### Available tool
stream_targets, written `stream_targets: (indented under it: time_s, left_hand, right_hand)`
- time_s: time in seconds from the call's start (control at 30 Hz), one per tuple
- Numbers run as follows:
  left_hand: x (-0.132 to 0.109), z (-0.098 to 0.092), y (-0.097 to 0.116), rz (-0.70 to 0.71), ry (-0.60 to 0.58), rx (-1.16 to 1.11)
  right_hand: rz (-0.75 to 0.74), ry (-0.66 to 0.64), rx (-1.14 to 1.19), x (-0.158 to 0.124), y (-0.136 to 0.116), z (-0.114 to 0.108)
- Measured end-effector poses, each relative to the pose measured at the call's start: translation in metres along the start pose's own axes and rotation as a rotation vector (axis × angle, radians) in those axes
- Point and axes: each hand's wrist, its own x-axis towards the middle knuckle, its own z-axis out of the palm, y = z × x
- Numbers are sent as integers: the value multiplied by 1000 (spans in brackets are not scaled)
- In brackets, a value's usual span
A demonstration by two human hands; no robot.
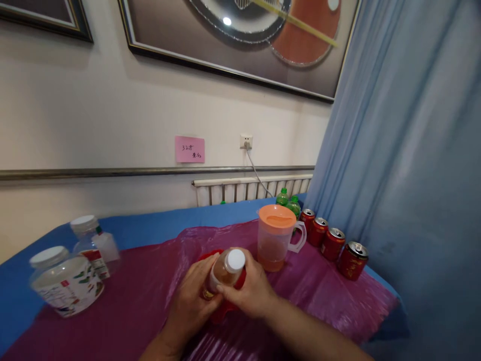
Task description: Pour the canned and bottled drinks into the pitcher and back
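A small bottle (226,268) with a white cap and amber liquid sits between both my hands, low in the middle of the view. My left hand (193,298) wraps round its left side, fingers closed on it. My right hand (251,291) grips it from the right, fingers curled round the body just under the cap. Something red (221,312) lies under the bottle and hands, mostly hidden. Just behind stands a clear pitcher (276,243) with an orange lid and a little amber liquid in it.
A purple plastic sheet (143,296) covers a blue table (158,225). Two large white-capped clear jugs (69,283) stand at the left. Several red cans (334,243) line the right edge by a blue curtain (406,150). Green bottles (288,200) stand behind the pitcher.
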Motion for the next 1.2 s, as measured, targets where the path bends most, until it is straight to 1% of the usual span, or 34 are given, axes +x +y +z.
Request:
stream_targets:
  time_s: [0.07,0.13,0.2,0.3,0.37,0.43,0.47,0.53,0.6,0.67,0.8,0.9,1.07,1.2]
  left_hand:
    - [-1,0,0,-10,-4,-9]
    - [-2,-1,1,-27,14,-1]
    - [-2,-2,3,-64,48,10]
    - [0,-1,5,-147,95,11]
    - [0,1,5,-185,127,9]
    - [-1,4,2,-195,168,15]
    - [-1,6,0,-196,182,18]
    - [-2,9,-5,-186,201,27]
    - [-3,9,-8,-167,209,38]
    - [-2,8,-9,-154,202,51]
    - [-1,1,-8,-181,167,75]
    - [0,-2,-8,-217,165,68]
    - [-1,-3,-8,-260,163,27]
    - [-6,-1,-4,-324,159,-2]
  right_hand:
    - [-2,40,-18,-4,-5,-12]
    - [13,124,-55,-11,-10,-33]
    - [51,216,-112,-21,-12,-65]
    - [136,287,-220,-38,-9,-125]
    - [213,348,-355,-46,1,-165]
    - [323,434,-554,-48,16,-200]
    - [371,476,-643,-47,26,-213]
    - [431,495,-734,-40,45,-231]
    - [453,473,-745,-28,65,-239]
    - [455,451,-736,-11,82,-238]
    - [450,421,-731,22,109,-226]
    - [462,404,-718,39,126,-217]
    - [463,381,-705,46,143,-206]
    - [417,384,-691,40,140,-201]
